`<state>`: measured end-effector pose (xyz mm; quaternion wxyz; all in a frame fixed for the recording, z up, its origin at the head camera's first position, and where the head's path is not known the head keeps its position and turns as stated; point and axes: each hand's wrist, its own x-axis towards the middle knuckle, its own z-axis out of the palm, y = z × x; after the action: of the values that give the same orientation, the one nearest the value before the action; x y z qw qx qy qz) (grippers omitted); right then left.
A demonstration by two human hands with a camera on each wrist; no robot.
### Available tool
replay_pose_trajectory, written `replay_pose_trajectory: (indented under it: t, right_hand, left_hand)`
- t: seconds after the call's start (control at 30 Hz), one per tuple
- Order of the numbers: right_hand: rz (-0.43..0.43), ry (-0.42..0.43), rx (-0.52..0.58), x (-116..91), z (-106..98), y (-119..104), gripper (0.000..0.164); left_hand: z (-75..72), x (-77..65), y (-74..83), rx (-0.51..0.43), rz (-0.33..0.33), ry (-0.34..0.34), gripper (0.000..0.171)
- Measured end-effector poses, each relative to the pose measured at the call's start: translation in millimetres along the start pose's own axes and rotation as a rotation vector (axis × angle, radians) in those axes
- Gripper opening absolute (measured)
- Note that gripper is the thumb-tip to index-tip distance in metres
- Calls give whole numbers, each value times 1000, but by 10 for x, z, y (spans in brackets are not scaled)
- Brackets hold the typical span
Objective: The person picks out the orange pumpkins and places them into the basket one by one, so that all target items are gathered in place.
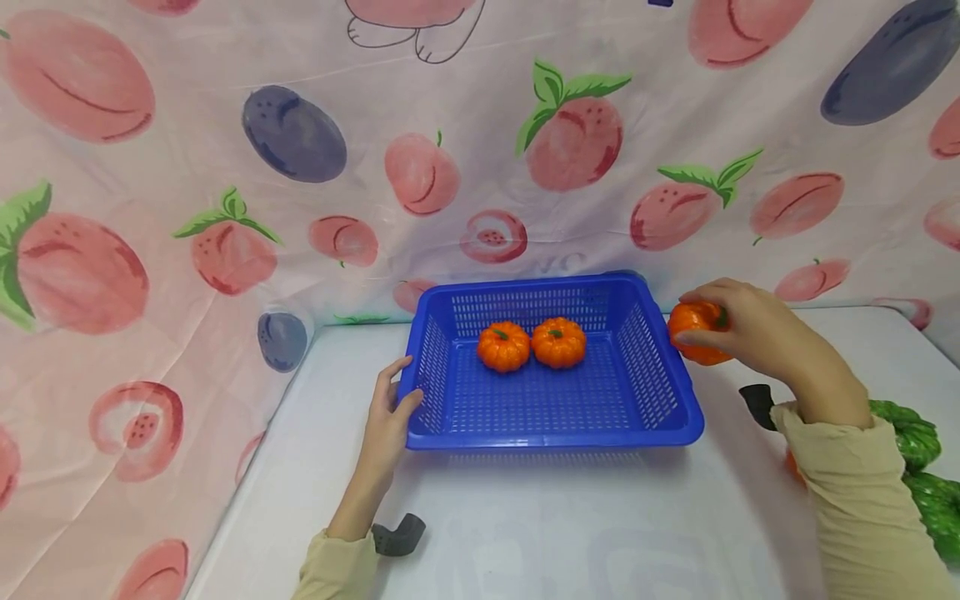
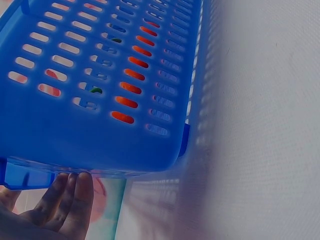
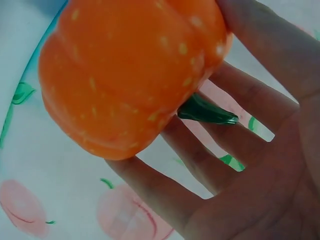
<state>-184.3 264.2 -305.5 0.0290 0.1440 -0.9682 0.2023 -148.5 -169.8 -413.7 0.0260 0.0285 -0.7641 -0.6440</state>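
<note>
Blue basket [image 1: 551,439] with orange pumpkins

Head view: basket, near the bench's [image 1: 525,533] back edge; two pumpkins [image 1: 504,347] [image 1: 559,342] inside, towards its back edge. Left hand [image 1: 386,417], grasping its left edge. Right hand [image 1: 757,329], gripping a third pumpkin [image 1: 693,321] beside its right edge.

Left wrist: fingertips [image 2: 85,182] at basket edge.

Right wrist: held pumpkin, green stem [image 3: 205,111] palmward.

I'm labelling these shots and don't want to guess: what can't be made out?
Head: orange thing, mostly hidden by the right sleeve; lower green thing, cut off by the right edge.
Left wrist: pumpkins in the basket, mostly screened by its slotted wall.
Right wrist: held pumpkin, cut off by the upper edge.
</note>
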Motion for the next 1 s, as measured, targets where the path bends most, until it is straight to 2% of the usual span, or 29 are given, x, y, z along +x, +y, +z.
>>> replay_pose_trajectory:
  t: [0.5, 0.83, 1.0]
  right_hand:
    - [-61, -11, -12, 115, 20, -242, 50]
    - [-51, -24, -13, 135, 62, -347, 52]
    - [-80, -26, -22, 159, 69, -406, 52]
  left_hand:
    - [0, 3, -11, -6, 7, -3, 51]
    - [5, 6, -17, -8, 8, -5, 51]
    - [-1, 1, -16, -6, 5, -4, 51]
